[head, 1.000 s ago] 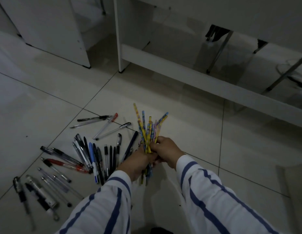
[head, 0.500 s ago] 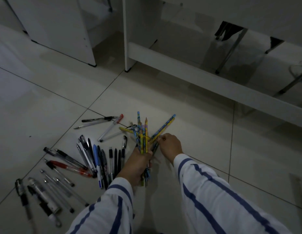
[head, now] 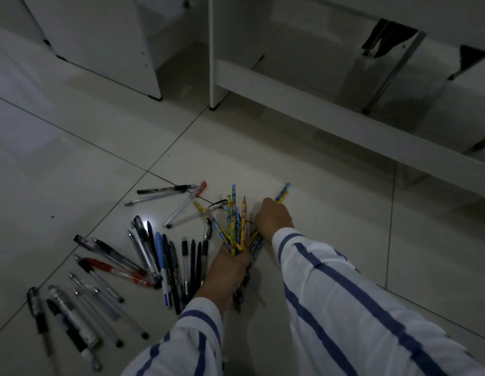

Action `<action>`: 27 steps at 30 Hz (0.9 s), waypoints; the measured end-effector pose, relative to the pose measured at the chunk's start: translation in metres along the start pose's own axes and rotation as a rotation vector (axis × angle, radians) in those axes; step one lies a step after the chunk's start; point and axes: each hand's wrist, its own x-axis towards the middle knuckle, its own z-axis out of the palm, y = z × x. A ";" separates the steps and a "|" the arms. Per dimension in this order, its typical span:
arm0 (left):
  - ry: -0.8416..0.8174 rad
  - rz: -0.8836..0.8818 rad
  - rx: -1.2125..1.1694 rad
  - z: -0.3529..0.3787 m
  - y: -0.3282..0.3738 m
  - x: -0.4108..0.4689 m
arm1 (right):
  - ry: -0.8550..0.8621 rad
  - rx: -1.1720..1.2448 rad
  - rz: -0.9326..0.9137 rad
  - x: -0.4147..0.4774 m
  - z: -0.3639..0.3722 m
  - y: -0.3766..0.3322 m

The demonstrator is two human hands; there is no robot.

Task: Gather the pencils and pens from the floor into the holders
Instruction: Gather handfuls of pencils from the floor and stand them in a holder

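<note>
Stray pencil (head: 282, 193), long axis slanting away right of pencil bundle (head: 237, 226); right grip (head: 273, 219) pinching it, left grip (head: 229, 270) clenched round bundle.

the floor tiles (head: 303, 164) under you are glossy and smooth, throwing back a bright spot of light beside the pens (head: 160, 251), whose barrels look plastic, several clear and the rest opaque. the pencils (head: 232, 223) carry a smooth printed coating, and your sleeves (head: 344, 302) are matt striped cloth. the cabinet panels (head: 100, 42) look like smooth white laminate, and the thin legs (head: 392, 74) beyond look like bare metal.
</note>
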 end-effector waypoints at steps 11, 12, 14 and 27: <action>-0.004 -0.011 0.062 0.004 -0.006 -0.001 | -0.015 0.075 0.036 -0.004 -0.007 0.007; -0.007 -0.017 0.065 0.005 -0.005 0.000 | -0.024 0.082 0.042 -0.004 -0.007 0.008; -0.004 -0.035 0.059 0.005 -0.005 0.000 | -0.023 0.121 0.060 -0.004 -0.010 0.011; -0.131 -0.076 -0.130 -0.002 0.003 -0.007 | -0.260 0.595 -0.123 -0.084 -0.007 0.030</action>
